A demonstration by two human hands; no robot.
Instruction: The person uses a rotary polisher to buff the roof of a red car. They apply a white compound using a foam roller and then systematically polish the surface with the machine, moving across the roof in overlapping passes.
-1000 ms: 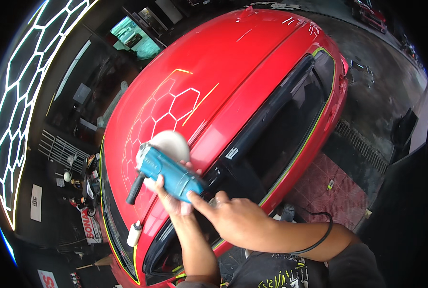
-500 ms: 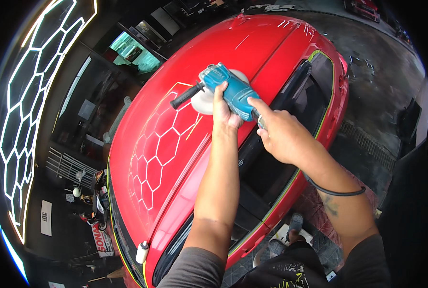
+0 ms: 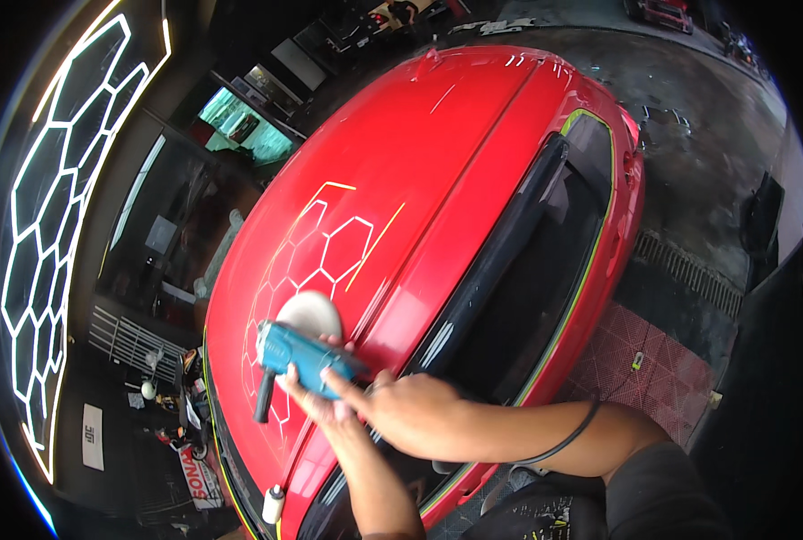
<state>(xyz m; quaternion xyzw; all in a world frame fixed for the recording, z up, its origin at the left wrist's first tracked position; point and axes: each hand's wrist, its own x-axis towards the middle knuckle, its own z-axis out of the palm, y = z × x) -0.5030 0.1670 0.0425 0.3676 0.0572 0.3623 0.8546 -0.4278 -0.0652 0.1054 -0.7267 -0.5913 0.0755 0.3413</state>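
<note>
The left hand (image 3: 331, 410) and right hand (image 3: 415, 414) close their grip around a teal plastic polisher (image 3: 300, 355) over the glossy red car roof (image 3: 392, 189); tilting its round white pad (image 3: 311, 311) might mar paint.

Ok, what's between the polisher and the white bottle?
Head view: only red roof with reflected light lines; no separate object sits between the polisher and the white bottle.

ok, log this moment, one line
left hand: holding polisher; right hand: holding polisher; pad: over roof; bottle: on roof
</note>
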